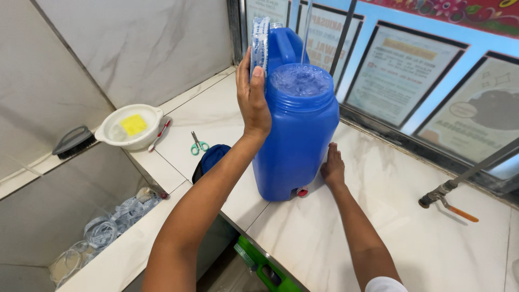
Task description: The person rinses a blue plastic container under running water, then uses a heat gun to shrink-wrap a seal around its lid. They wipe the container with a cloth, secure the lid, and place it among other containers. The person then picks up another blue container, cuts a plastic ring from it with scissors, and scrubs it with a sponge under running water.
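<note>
Behind the blue water jug (294, 135), a second blue container (285, 46) mostly hidden; jug's tap (301, 192) half seen at its base. Standing upright on the tabletop (389, 216), long axis vertical, open mouth up, a thin stream of water (307, 30) falling in. Left hand (253, 97), fingers closed on a clear lid (260, 42) held on edge beside the mouth. Right hand (333, 167) flat, fingers spread, holding nothing, touching the jug's base.
</note>
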